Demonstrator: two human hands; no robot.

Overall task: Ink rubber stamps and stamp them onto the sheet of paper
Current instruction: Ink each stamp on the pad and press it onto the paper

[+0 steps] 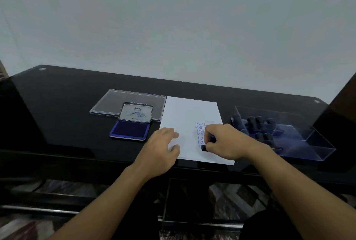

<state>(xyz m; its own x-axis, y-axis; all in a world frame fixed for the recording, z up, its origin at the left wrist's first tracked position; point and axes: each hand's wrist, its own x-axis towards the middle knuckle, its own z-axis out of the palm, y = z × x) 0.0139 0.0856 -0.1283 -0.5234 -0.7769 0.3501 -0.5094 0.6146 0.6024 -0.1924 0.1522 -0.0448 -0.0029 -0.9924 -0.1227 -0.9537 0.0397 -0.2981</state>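
A white sheet of paper (187, 116) lies on the black table, printed with several blue stamp marks reading SAMPLE and FRA. My right hand (224, 141) grips a small dark rubber stamp (204, 148) and presses it down on the sheet just under the lowest mark. My left hand (161, 149) lies flat with straight fingers on the paper's left edge. To the left of the sheet sits the open blue ink pad (128, 130), its lid standing up behind it.
A clear plastic lid (115, 103) lies flat behind the ink pad. At the right, a clear box (300, 143) holds several dark stamps. The table's front edge (96, 159) runs just below my hands, with a shelf frame underneath.
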